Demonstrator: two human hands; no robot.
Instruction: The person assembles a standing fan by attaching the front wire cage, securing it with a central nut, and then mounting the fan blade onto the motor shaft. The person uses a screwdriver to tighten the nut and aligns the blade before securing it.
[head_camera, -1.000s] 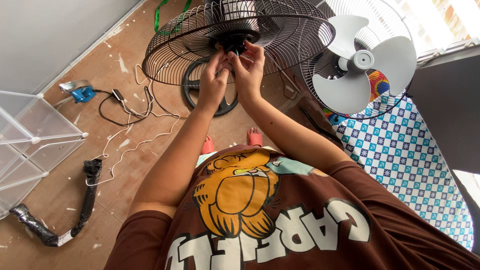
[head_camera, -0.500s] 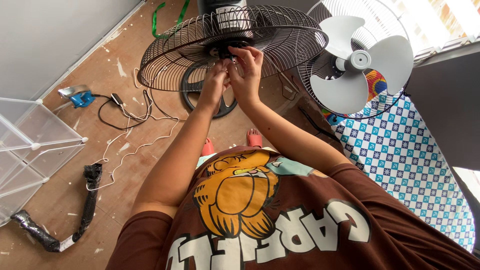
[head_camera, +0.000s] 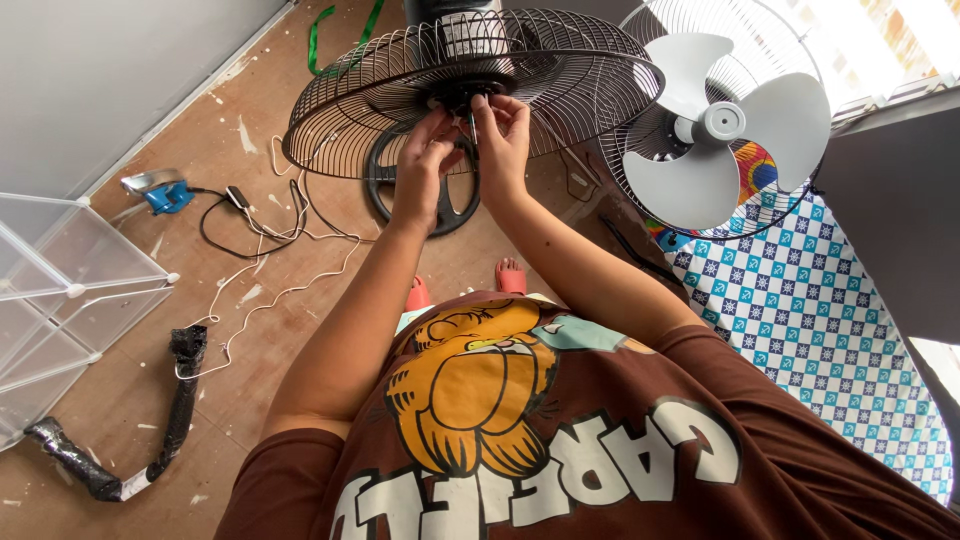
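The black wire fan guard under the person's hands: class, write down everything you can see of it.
The black wire fan guard is a round, dished cage of thin radial wires that look like metal, bound by an outer ring. It is tilted, nearly flat, above the brown floor. The left hand and the right hand have their fingertips at its dark central hub. It holds no blade.

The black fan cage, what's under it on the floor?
Under the black wire fan cage sits a round black base on the brown floor. The left hand and right hand cover part of it. The cage's middle is hidden by fingers.
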